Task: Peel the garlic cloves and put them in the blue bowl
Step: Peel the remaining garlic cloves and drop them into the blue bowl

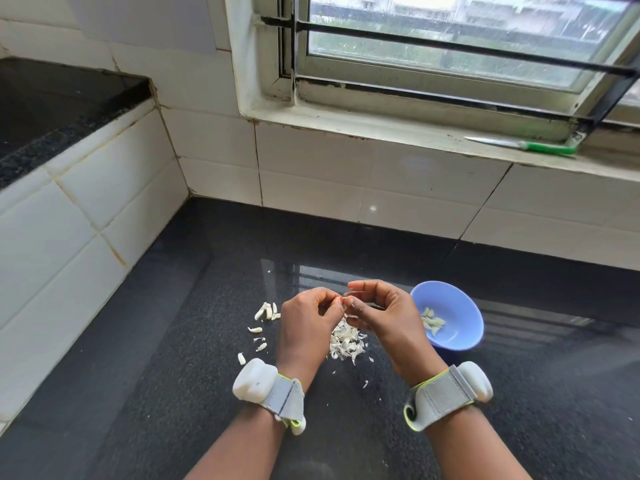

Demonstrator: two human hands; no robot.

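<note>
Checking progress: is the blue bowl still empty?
Not empty: the blue bowl holds a few peeled cloves, covering only part of its bottom.

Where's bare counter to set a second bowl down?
Free: the counter stretch between the hands and the tiled back wall, and the patch right of the blue bowl. Crowded: unpeeled cloves left of the left hand, peel pile under both hands.

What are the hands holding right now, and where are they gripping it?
Both hands pinch one small garlic clove between them: the left hand from its left side, the right hand from its right. Fingers hide the exact hold.
</note>
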